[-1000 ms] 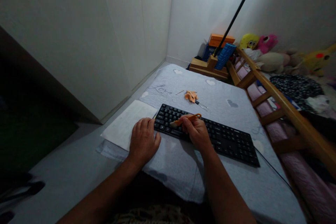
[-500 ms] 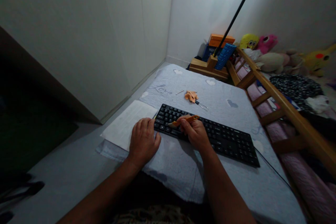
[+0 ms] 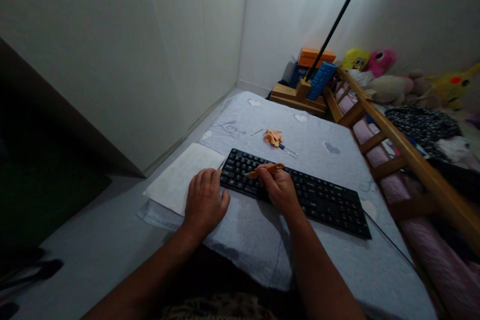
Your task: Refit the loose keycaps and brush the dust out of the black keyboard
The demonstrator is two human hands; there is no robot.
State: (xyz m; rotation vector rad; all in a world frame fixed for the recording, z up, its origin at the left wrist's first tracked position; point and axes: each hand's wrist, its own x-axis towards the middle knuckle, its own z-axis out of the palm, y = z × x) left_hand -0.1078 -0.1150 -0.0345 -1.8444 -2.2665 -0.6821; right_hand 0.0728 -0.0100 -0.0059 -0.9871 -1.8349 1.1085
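Note:
A black keyboard [image 3: 326, 205] lies at a slant across the cloth-covered table. My right hand [image 3: 279, 187] is closed around a small orange-handled brush [image 3: 276, 167]. Its pale bristle end is over the keys on the keyboard's left part. My left hand [image 3: 205, 197] lies palm down at the keyboard's left end, with fingers stretched out and the thumb apart. Part of it covers a white sheet [image 3: 180, 175]. A thin pale item shows by its fingertips, too small to name.
Beyond the keyboard are a crumpled orange cloth [image 3: 273, 137], a dark-handled tool with two metal prongs [image 3: 289, 151] and a small white stick [image 3: 257, 132]. A wooden bed rail [image 3: 408, 142] runs along the right, a pale cabinet [image 3: 168, 60] along the left. The keyboard cable [image 3: 392, 241] trails right.
The brush tip has shifted slightly right and away from me across the keys, with a small motion of my right hand. My left hand and the keyboard have stayed put.

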